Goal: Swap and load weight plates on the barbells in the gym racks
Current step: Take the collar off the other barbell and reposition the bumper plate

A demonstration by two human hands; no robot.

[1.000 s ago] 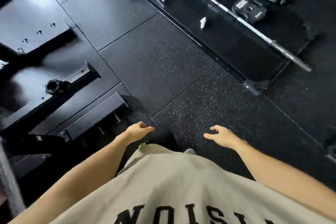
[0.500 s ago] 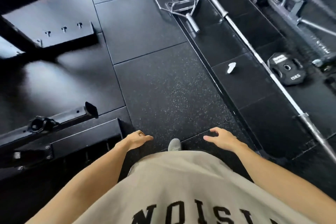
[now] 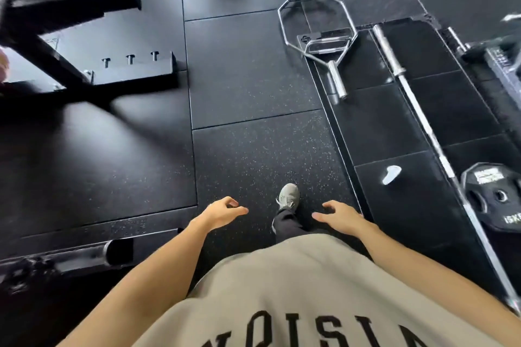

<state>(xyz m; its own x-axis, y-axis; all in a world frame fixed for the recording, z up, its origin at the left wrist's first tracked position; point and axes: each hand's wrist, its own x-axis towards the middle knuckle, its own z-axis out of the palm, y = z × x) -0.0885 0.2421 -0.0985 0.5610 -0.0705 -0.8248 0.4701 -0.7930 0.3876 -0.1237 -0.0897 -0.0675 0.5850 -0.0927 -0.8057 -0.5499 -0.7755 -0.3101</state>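
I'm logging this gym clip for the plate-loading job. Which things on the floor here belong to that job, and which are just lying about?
Belongs to the job:
- straight barbell, lying on the black platform
- black weight plate beside it
- left hand and right hand, both empty

Just lying about:
- hex trap bar
- small white object on the platform
- black rack base

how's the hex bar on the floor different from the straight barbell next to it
The hex bar has an open hexagonal frame between short sleeves; the straight barbell is one long thin shaft. The hex bar lies partly off the platform; the barbell lies on it, beside a black plate. Both are chrome, unloaded and untouched.
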